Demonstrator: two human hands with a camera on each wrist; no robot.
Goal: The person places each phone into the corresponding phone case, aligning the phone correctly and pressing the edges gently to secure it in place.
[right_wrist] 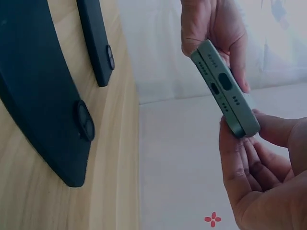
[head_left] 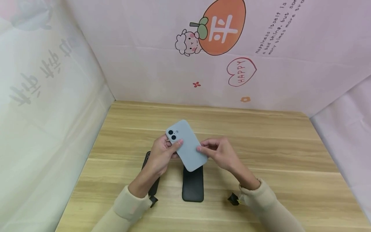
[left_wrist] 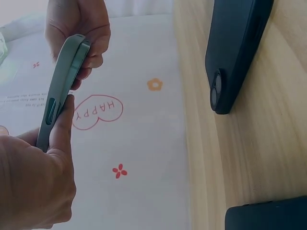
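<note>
Both hands hold a phone (right_wrist: 220,101) in a light grey-blue case (head_left: 189,146) above the table, tilted, its back and two camera lenses facing up in the head view. The left hand (head_left: 160,154) grips the camera end, thumb on the back. With thumb and fingers the right hand (head_left: 222,153) pinches the lower right edge. At the port end, the right wrist view shows the phone's edge standing out of the case's edge, the two apart by a step. Below lies a black phone-shaped piece (head_left: 193,187), its upper end hidden by the held phone.
A second black phone-shaped piece (head_left: 155,187) with camera rings lies left, partly behind the left forearm. The wooden table (head_left: 261,145) meets a printed white cloth (head_left: 162,77) at the back, with cloth at both sides. Small black items (head_left: 233,199) hang by the cuffs.
</note>
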